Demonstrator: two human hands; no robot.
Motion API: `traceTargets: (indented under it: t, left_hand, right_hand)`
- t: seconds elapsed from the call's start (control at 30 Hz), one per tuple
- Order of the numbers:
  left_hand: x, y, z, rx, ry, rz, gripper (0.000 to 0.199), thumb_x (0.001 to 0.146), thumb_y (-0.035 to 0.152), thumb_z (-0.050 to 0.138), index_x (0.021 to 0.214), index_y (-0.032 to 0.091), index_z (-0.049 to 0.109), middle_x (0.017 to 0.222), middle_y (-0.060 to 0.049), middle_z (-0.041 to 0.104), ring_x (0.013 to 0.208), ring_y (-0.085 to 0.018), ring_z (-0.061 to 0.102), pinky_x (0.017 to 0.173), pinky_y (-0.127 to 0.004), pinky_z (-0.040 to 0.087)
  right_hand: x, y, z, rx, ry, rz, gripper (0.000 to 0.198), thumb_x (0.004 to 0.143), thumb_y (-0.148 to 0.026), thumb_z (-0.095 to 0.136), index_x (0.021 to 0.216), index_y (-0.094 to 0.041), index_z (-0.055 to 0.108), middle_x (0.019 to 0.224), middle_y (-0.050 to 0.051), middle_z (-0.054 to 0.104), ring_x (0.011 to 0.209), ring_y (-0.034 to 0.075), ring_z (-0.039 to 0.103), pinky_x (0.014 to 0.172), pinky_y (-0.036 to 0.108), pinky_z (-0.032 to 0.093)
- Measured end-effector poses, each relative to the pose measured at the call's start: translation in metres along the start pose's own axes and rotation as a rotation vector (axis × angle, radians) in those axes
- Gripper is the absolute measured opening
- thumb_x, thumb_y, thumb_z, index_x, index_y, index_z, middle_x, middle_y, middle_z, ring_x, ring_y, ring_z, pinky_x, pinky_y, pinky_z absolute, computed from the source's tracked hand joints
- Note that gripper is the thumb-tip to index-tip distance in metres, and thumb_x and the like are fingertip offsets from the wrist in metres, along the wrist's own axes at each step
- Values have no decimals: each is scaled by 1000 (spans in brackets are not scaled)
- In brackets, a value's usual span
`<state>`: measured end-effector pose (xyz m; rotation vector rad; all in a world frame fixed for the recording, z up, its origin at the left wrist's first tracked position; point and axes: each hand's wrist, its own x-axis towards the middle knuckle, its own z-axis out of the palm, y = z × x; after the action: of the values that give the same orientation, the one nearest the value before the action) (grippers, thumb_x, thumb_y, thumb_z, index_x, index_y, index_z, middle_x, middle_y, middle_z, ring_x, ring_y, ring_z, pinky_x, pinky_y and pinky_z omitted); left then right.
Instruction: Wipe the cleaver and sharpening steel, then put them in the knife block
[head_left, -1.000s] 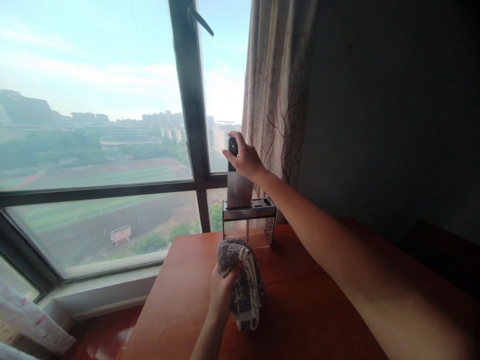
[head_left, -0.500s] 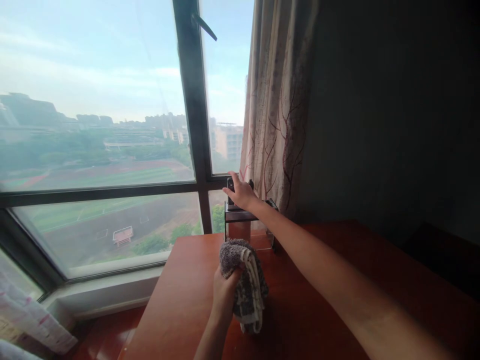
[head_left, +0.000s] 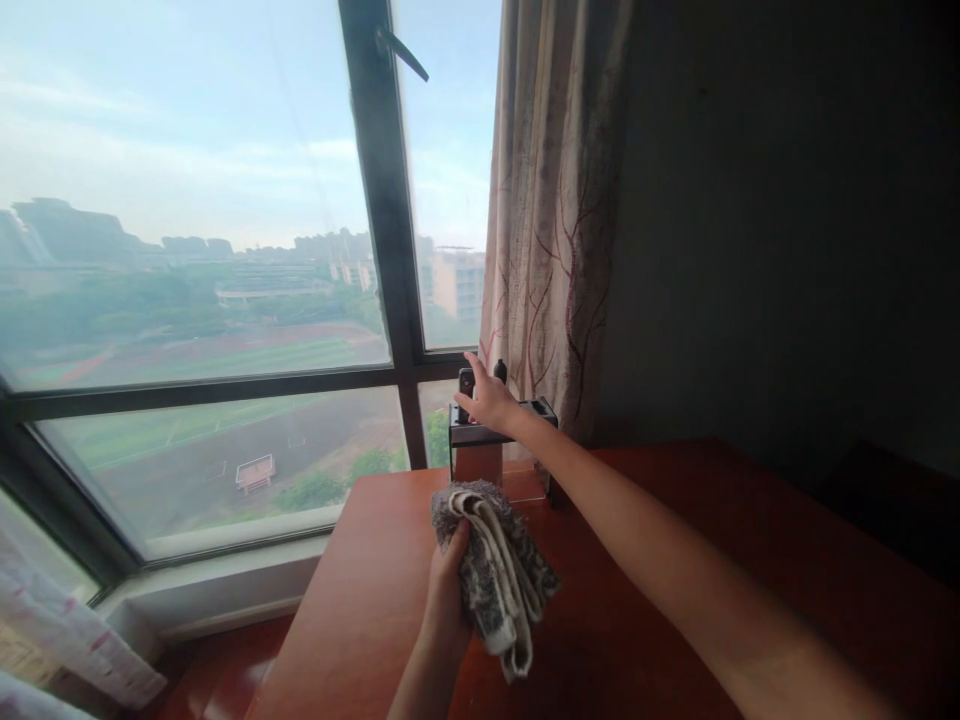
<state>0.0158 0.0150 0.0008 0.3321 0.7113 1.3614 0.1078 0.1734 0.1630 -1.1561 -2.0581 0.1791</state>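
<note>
A folded grey, patterned towel (head_left: 501, 570) with pale edges is gripped in my left hand (head_left: 448, 585), thumb on top, above the table. Stretched far forward, my right hand (head_left: 491, 400) has its thumb and a finger spread apart. Just left of it, partly behind its thumb, a small upright black device (head_left: 466, 388) stands on a low dark-framed stand (head_left: 469, 436). Whether the fingertips touch this device, I cannot tell. Behind the hand rises the rounded tip of another black item (head_left: 500, 370); its lower part is hidden.
The stand rests at the far end of a reddish-brown wooden table (head_left: 360, 580). Beyond it are a dark-framed window (head_left: 405, 330) and a patterned curtain (head_left: 551, 230). A dark wall (head_left: 750, 250) lies to the right, and the window sill (head_left: 225, 590) runs along the left.
The towel has turned in my left hand, its lower end swinging right and its folded edges showing more. My right hand has lowered slightly, uncovering more of the black items behind it.
</note>
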Motion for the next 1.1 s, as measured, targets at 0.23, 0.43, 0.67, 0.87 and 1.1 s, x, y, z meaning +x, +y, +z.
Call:
traceTargets:
  t: [0.23,0.43,0.67,0.87,1.1]
  left_hand:
    - [8,2,-8,-305,-306,-79,48,86,54,47,115,21,66,108,-10,72,113,-30,59,105,-46,37]
    - [7,8,-10,-336,-502,11,51,88,58,37,111,24,68,118,-8,67,119,-30,54,107,-48,31]
    - [-6,10,6,-200,-439,-22,55,85,61,40,112,21,67,118,-12,66,120,-34,52,104,-53,33]
    - [-3,8,0,-198,-260,-43,49,81,55,51,110,19,67,105,-12,72,113,-35,58,99,-53,39]
    - [15,5,-28,-192,-117,-46,25,80,36,56,89,19,73,80,-5,76,99,-30,66,97,-46,45]
  right_hand:
    - [10,8,-35,-23,102,-30,52,85,-26,53,134,-22,38,108,3,67,79,16,66,79,27,48]
    - [18,23,-56,-102,172,54,48,85,-25,53,131,-23,42,112,5,65,96,22,63,85,33,47]
    - [5,37,-42,-158,74,137,56,80,-30,61,132,-21,41,114,11,65,103,26,61,87,37,47]
    - [-3,45,-27,-156,-11,187,62,80,-28,59,137,-22,35,103,9,69,90,25,66,80,36,48]
    - [-4,44,-24,-114,13,207,60,80,-23,59,136,-22,38,94,6,70,74,21,68,75,31,50]
